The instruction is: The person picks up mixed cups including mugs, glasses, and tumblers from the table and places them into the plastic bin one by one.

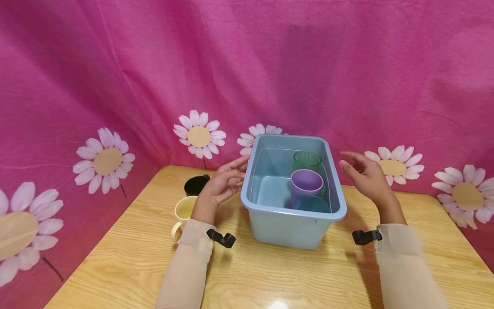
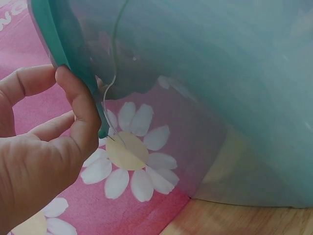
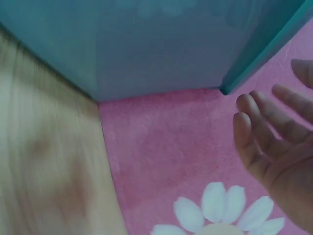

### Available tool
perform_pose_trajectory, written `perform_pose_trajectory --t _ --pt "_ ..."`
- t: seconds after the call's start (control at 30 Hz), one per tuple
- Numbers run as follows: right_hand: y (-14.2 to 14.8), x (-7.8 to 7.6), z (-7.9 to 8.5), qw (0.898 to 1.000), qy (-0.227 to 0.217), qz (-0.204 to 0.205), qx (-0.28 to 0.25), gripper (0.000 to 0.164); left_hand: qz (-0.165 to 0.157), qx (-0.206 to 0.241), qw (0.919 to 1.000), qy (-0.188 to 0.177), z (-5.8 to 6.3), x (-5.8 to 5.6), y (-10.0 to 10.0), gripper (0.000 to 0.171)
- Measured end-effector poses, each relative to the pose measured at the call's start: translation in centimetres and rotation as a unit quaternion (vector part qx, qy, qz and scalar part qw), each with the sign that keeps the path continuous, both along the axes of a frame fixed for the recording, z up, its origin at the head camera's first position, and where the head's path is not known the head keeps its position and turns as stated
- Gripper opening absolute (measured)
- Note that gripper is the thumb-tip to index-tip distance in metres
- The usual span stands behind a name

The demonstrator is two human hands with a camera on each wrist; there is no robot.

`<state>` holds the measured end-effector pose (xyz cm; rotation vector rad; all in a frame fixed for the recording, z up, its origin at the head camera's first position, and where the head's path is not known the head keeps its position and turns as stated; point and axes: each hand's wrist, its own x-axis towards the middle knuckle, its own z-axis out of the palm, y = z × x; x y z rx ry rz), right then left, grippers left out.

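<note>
A light blue plastic basin (image 1: pixel 283 229) stands on the table. Inside, along its right side, are a green clear glass (image 1: pixel 306 161), a purple cup (image 1: pixel 306 181) and a teal round vessel (image 1: pixel 313 204) partly hidden by the near wall. My left hand (image 1: pixel 221 187) is at the basin's left rim, its fingers loosely bent; in the left wrist view fingertips (image 2: pixel 66 73) meet the rim's edge. To the right of the basin, my right hand (image 1: pixel 366 178) hovers with relaxed fingers, apart from the rim and holding nothing; the right wrist view also shows a gap.
A pale yellow mug (image 1: pixel 185 209) and a black mug (image 1: pixel 195 185) stand left of the basin, partly behind my left hand and forearm. A pink cloth with daisies (image 1: pixel 199 136) hangs behind the wooden table (image 1: pixel 270 274).
</note>
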<state>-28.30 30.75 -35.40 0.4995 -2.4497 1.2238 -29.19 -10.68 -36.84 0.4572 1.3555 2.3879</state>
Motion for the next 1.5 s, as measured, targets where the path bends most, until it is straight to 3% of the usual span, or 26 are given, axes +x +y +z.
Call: perform_pose_trajectory --t 0.13,0.33,0.43,0.57,0.83,1.03,1.37,1.5 --pt "-0.3 0.1 -0.7 0.99 -0.087 0.011 -0.107 0.044 -0.002 -0.002 1.0 -0.001 0.0 0.0 -0.1 0.066" --pt "-0.7 0.5 -0.6 0.941 -0.194 0.013 -0.276 0.014 -0.001 0.0 1.0 -0.003 0.1 0.1 -0.1 0.066" --pt "-0.9 0.7 -0.4 0.92 -0.221 0.019 -0.323 0.013 -0.001 0.003 1.0 -0.004 0.1 0.1 0.0 0.066" --pt "-1.2 1.1 -0.2 0.904 -0.243 0.027 -0.351 0.019 -0.003 0.004 1.0 -0.004 0.1 0.1 0.0 0.066" --pt "-1.6 1.3 -0.4 0.918 -0.249 0.005 -0.31 0.021 -0.003 0.005 1.0 -0.003 0.0 0.1 0.2 0.067" --pt "-2.0 1.4 -0.2 0.906 -0.256 0.018 -0.335 0.021 -0.001 0.003 1.0 -0.001 0.3 0.1 0.1 0.064" --pt "-2.1 1.9 0.3 0.908 -0.265 0.035 -0.323 0.014 0.005 0.003 1.0 -0.006 0.3 0.0 0.1 0.064" --pt "-2.5 2.1 0.3 0.899 -0.268 0.037 -0.343 0.012 0.008 0.0 0.9999 -0.005 0.2 0.0 0.1 0.063"
